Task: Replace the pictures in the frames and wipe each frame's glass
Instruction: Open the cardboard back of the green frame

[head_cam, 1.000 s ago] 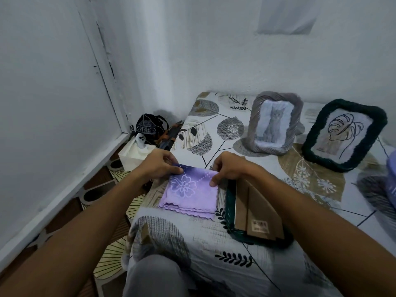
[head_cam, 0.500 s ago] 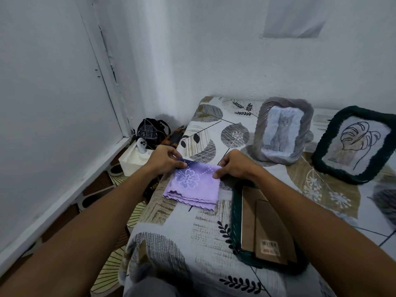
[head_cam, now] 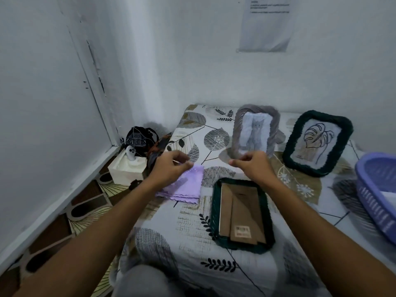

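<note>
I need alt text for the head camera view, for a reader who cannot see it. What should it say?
Two bare hands, left hand and right hand, hover empty above a folded purple cloth and a dark green frame lying face down on a leaf-patterned bed sheet. Behind stand a grey frame with a cat picture and a second green frame with a leaf drawing.

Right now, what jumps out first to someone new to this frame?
Both hands, left hand and right hand, are raised over the leaf-print cloth. Below them lie a folded purple cloth and a dark green frame, face-down. Behind stand a grey cat frame and a green leaf-drawing frame.
</note>
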